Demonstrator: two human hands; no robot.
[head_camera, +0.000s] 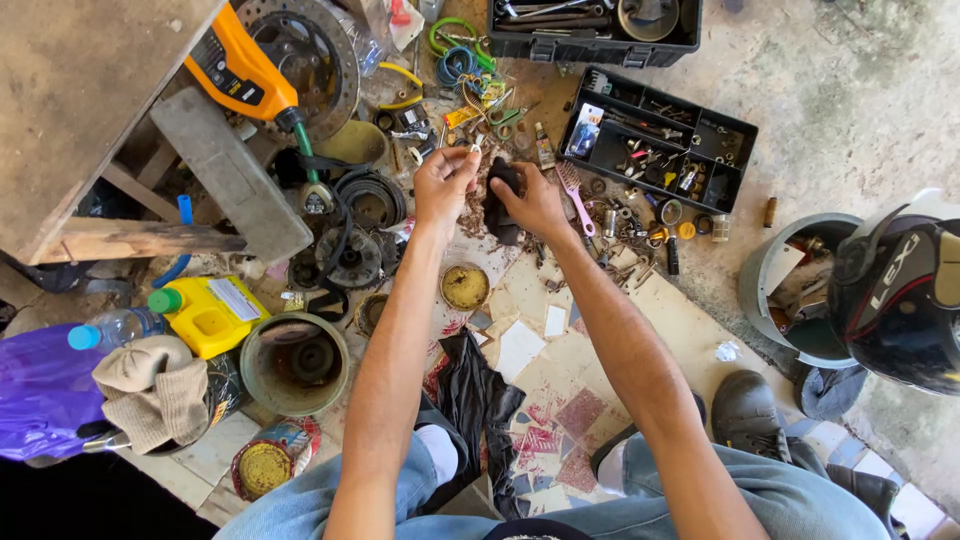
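Between both hands (490, 190), dark part (503, 200)

A yellow jug (208, 316), a black organiser tray (660, 138), a pink brush (575, 195), a dark helmet (895, 295) and 1 round tin lid (465, 287) lie scattered about.

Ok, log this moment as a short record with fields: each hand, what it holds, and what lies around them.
left hand: raised over the floor, fingers pinching a small pale part; too small to tell what it is
right hand: gripping a dark rubbery part
between hands: apart, close together
below hands: round tin lid on patterned floor mat
right of hands: pink brush, open black organiser tray with small hardware
left of hands: yellow oil jug, orange bottle
far right: black helmet
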